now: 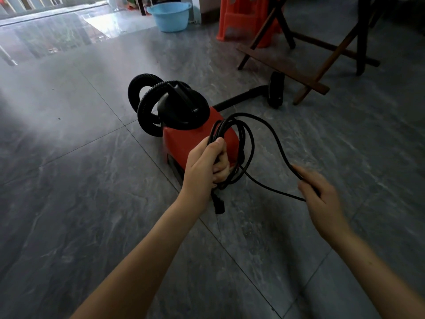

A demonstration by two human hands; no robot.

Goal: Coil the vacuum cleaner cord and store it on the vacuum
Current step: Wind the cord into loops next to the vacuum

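A red vacuum cleaner [181, 139] with a black top and handle stands on the grey tiled floor in the middle of the head view. Its ribbed black hose [142, 95] loops at its left. My left hand [204, 164] is closed around several loops of the black cord [249, 139], held just in front of the vacuum's body. The plug [219, 204] hangs below that hand. To the right, my right hand [319, 194] pinches a loose stretch of the same cord, which arcs back up to the coil.
The vacuum's black wand and floor nozzle [276, 89] lie behind it to the right. Wooden folding table legs [319, 63] and an orange plastic stool [241, 17] stand at the back right. A light blue basin [170, 16] sits at the back.
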